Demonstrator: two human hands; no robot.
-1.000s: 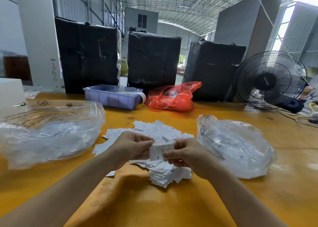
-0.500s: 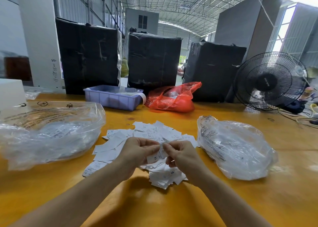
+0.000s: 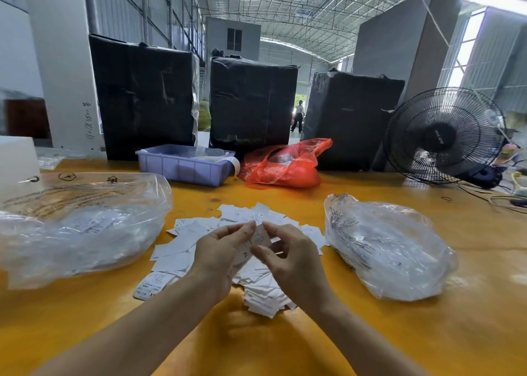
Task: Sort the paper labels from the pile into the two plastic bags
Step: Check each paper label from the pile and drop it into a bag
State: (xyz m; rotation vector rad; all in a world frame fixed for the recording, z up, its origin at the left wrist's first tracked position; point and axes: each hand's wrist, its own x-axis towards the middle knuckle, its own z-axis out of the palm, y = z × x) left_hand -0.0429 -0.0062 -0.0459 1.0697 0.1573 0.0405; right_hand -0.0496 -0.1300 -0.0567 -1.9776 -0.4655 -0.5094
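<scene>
A pile of white paper labels (image 3: 176,250) lies spread on the yellow table (image 3: 285,347) in front of me. My left hand (image 3: 219,256) grips a small bunch of labels over the pile; the front label (image 3: 261,237) shows "XL". My right hand (image 3: 296,261) pinches that front label between index finger and thumb. A large clear plastic bag (image 3: 79,227) holding labels lies to the left of the pile. A smaller clear plastic bag (image 3: 387,247), also with labels inside, lies to the right.
At the back of the table stand a blue plastic tray (image 3: 185,167), a red plastic bag (image 3: 282,164) and a black fan (image 3: 442,136). Black wrapped bales (image 3: 148,96) stand behind them. Cables (image 3: 507,199) lie at the far right.
My hands have drawn closer together and lifted a little over the pile. The held label has turned from lying across to standing more upright between my fingers.
</scene>
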